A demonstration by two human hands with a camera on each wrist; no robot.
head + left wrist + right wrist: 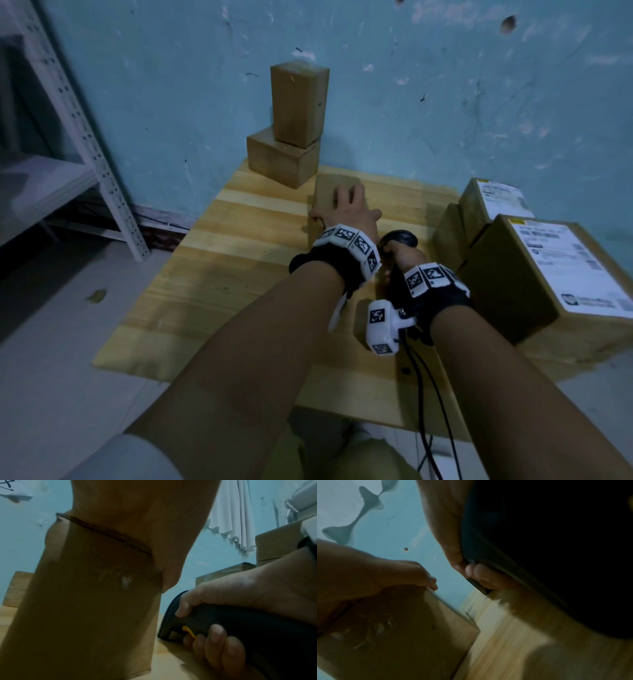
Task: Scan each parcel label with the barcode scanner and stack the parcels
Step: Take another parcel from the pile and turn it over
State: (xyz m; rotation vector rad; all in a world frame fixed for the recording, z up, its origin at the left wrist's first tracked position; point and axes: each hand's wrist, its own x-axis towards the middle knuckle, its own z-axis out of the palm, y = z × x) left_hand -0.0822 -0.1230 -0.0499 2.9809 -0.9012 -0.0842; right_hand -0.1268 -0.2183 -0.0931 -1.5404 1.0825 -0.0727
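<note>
A plain brown parcel (325, 188) stands on the wooden table (222, 274) in the middle. My left hand (346, 212) grips it from above, fingers lying across its top and the thumb down its right side. The left wrist view shows the parcel's bare front face (89, 601), with no label in sight. Just to the right, my right hand (407, 260) is wrapped round the handle of the black barcode scanner (400, 238), low over the table. A finger sits by the scanner's yellow trigger (188, 630). The scanner (539, 547) fills most of the right wrist view.
Two brown boxes are stacked against the blue wall at the back, the tall one (298, 106) on the lower one (281, 161). Labelled parcels (555, 274) (489, 202) crowd the table's right side. A metal shelf (85, 137) stands on the left. The scanner cable (428, 394) trails toward me.
</note>
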